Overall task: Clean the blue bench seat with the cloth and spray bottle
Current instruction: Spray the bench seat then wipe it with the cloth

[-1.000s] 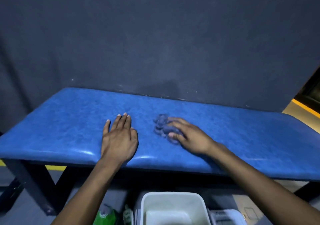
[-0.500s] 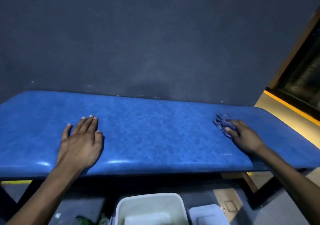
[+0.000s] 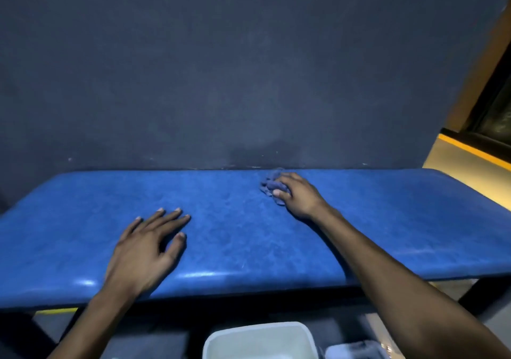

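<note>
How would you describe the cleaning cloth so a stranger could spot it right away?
Find the long blue bench seat against the dark wall. Near its back edge, right of centre, the right hand presses a crumpled cloth. It is duller and greyer blue than the glossy seat, and bunched.

Seat (image 3: pixel 387 220) rt side clear.

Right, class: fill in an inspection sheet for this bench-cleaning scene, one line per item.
Surface: blue bench seat, glossy, against the dark wall.
Job's things: blue cloth bunched near the rear edge; spray bottle not seen.
Clutter: white tub and another container on the floor below.
Grippers: left hand flat on the seat, empty; right hand pressing the cloth.
Cables: nothing seen.
Surroundings: yellow-edged ledge at right.
</note>
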